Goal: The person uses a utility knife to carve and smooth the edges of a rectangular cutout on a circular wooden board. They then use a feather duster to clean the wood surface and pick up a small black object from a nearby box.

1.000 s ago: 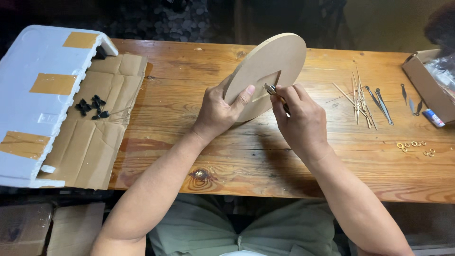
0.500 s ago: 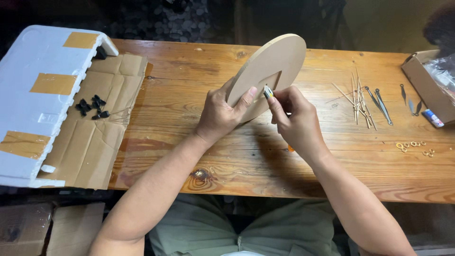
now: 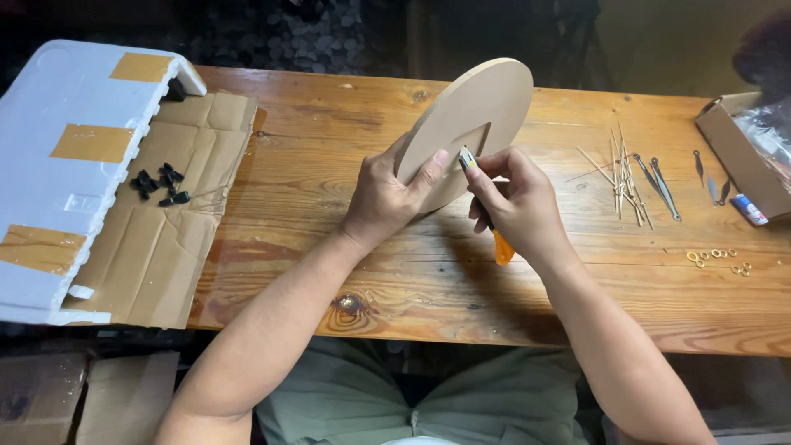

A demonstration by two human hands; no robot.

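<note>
two bare hands at centre of glossy knotted wooden table (image 3: pixel 329 272). left hand (image 3: pixel 387 198) curled around lower edge of smooth round fibreboard disc (image 3: pixel 474 124), tilted on edge. right hand (image 3: pixel 519 206), at disc's 5 o'clock, pinched on orange-handled knife (image 3: pixel 486 216), blade touching recessed cut-out. thin metal rods (image 3: pixel 626 177) at 3 o'clock; flat cardboard (image 3: pixel 165 247), white foam (image 3: pixel 66 148) at 9.

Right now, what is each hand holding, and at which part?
The left hand holds the round wooden disc at its lower edge. The right hand grips an orange-handled cutter around the middle of its handle.
</note>
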